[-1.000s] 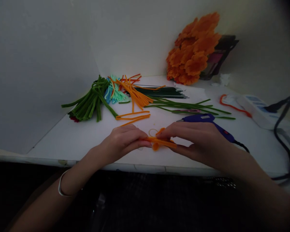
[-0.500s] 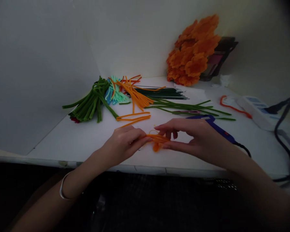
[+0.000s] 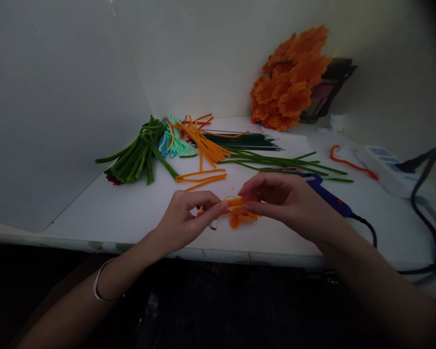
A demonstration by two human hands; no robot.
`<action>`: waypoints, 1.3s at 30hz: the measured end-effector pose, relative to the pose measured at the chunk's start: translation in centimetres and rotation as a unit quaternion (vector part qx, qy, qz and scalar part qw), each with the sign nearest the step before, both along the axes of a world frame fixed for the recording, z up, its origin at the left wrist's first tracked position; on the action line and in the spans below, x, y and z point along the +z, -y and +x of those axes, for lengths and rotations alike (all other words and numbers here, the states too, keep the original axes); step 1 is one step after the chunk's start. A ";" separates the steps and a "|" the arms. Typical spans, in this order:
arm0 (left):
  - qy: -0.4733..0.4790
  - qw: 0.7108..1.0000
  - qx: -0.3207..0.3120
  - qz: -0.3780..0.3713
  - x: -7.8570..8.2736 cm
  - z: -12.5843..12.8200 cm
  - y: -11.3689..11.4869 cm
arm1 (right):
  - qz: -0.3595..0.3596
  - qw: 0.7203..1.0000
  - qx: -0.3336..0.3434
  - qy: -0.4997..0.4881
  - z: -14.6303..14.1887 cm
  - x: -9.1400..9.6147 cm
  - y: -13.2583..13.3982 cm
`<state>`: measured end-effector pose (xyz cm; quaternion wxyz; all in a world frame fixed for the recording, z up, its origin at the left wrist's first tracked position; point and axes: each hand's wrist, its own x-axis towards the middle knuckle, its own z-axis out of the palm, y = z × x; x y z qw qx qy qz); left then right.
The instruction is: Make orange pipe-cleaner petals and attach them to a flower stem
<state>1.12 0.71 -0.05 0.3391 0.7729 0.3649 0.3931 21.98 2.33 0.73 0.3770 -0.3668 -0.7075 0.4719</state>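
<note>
Near the table's front edge, both hands pinch an orange pipe cleaner piece (image 3: 233, 202) stretched between them. My left hand (image 3: 191, 215) has thumb and forefinger closed on its left end. Over the right end, the thumb and fingers of my right hand (image 3: 276, 198) are closed, and the fingertips partly hide it. Just below lie orange pipe cleaner bits (image 3: 238, 222) on the table. Part of a small pale object (image 3: 213, 224) shows under my left thumb; I cannot make out what it is. Beyond my left hand are a few loose orange pipe cleaners (image 3: 203, 179).
Behind lie a green pipe cleaner bundle (image 3: 132, 155), orange stems (image 3: 207, 143), dark thin wires (image 3: 240, 141) and long green stems (image 3: 272, 159). A blue glue gun (image 3: 329, 196) is by my right wrist. Orange flowers (image 3: 290, 80) stand at the back; a power strip (image 3: 385, 169) is at right.
My right hand has shifted slightly left, its fingers curling closer over the orange piece. My left thumb has straightened along it. More of the orange bits and the pale object now show below.
</note>
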 end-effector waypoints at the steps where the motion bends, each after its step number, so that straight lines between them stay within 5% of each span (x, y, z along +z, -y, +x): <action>1: 0.011 1.000 -0.001 -0.018 0.0 0.0 0.0 | 0.011 1.000 -0.010 -0.013 -0.1 -0.2 0.0; 14: 0.219 0.951 0.005 -0.218 -1.4 0.3 -0.7 | 0.141 0.986 -0.060 0.065 0.0 0.4 0.3; 17: 0.114 0.987 0.000 -0.110 -0.7 -0.2 -0.7 | 0.145 0.985 -0.057 0.067 0.5 0.7 0.2; 20: -0.039 0.994 0.019 0.097 0.2 -1.0 -0.8 | 0.135 0.988 -0.055 0.047 1.1 0.9 0.0; 23: -0.154 0.937 0.031 0.314 0.5 -1.5 -0.8 | 0.114 0.991 -0.061 0.040 1.3 1.1 0.1; 26: -0.232 0.862 0.024 0.450 0.3 -1.5 -0.8 | 0.101 0.992 -0.057 0.045 1.3 1.1 0.3; 31: -0.249 0.838 0.005 0.486 0.0 -1.3 -0.8 | 0.110 0.990 -0.046 0.075 1.2 1.2 0.3; 39: -0.187 0.912 0.014 0.365 -0.3 -1.3 -0.6 | 0.187 0.976 -0.021 0.110 1.3 1.4 0.4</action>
